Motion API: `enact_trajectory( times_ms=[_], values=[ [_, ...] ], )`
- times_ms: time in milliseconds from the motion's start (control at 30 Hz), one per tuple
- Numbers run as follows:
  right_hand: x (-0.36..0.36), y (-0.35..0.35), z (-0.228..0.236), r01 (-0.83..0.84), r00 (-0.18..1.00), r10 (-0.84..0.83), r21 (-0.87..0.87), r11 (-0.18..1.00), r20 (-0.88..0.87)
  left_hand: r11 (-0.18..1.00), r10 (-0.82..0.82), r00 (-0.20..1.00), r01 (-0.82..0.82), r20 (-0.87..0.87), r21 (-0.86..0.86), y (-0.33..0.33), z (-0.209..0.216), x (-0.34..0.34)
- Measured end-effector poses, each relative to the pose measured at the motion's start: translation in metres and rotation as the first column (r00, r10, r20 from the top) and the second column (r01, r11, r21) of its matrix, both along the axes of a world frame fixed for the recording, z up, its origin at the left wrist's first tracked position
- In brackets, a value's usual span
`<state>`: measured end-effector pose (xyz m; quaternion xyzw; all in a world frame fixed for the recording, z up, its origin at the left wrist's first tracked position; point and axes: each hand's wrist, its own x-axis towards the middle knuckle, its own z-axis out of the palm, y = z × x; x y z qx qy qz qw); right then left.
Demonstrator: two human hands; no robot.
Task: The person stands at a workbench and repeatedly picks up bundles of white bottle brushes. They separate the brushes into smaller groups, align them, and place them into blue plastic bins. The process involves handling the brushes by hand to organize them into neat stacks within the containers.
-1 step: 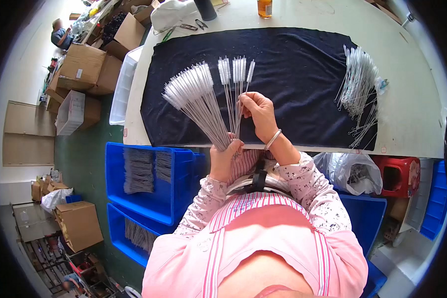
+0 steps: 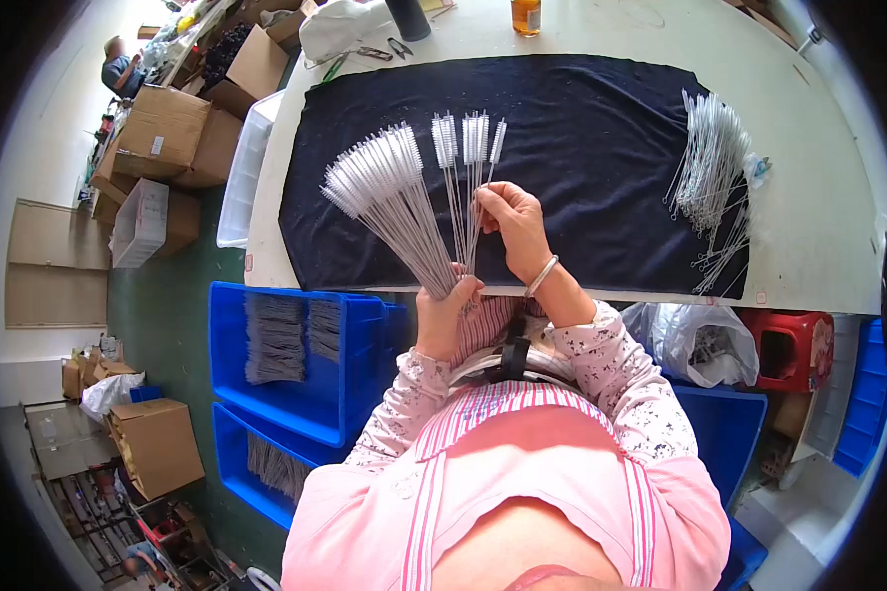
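Note:
My left hand [image 2: 442, 320] is closed round the lower wire stems of a fanned bundle of white-bristled tube brushes [image 2: 376, 167]. A few of these brushes [image 2: 460, 143] stand apart from the dense fan, on its right side. With thumb and forefinger, my right hand [image 2: 511, 222] pinches the stem of the rightmost brush [image 2: 498, 143], below its bristles. Both hands are over the near part of a dark cloth [image 2: 581, 148] on the table. At the cloth's right end lies a heap of similar wire-stemmed brushes [image 2: 715, 163] with looped ends.
Blue crates [image 2: 340, 369] with dark bristled pieces stand left of me. Scissors [image 2: 399, 47], a dark cylinder [image 2: 408, 18] and an amber bottle [image 2: 525, 17] are at the table's far side. A red stool [image 2: 788, 350] and plastic bag [image 2: 705, 343] sit lower right. Another person [image 2: 120, 71] is far left.

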<state>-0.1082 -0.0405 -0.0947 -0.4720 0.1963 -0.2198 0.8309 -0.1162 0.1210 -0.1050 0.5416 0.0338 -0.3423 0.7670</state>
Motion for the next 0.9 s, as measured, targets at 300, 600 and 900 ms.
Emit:
enact_trajectory(
  times_ms=[300,600,900],
  values=[
    [0.006,-0.004,0.002,-0.128,0.992,0.118,0.334,0.934,0.051,0.999,0.022,0.999,-0.022,0.036,0.022,0.000,-0.004,0.001],
    [0.005,-0.004,-0.017,-0.145,0.989,0.134,0.244,0.959,0.061,0.999,0.046,0.999,-0.046,0.000,-0.022,0.002,-0.010,0.000],
    [0.004,0.004,-0.015,-0.176,0.983,0.165,0.180,0.968,0.075,1.000,0.020,0.997,-0.020,0.072,0.002,0.002,-0.016,0.002]
  ],
)
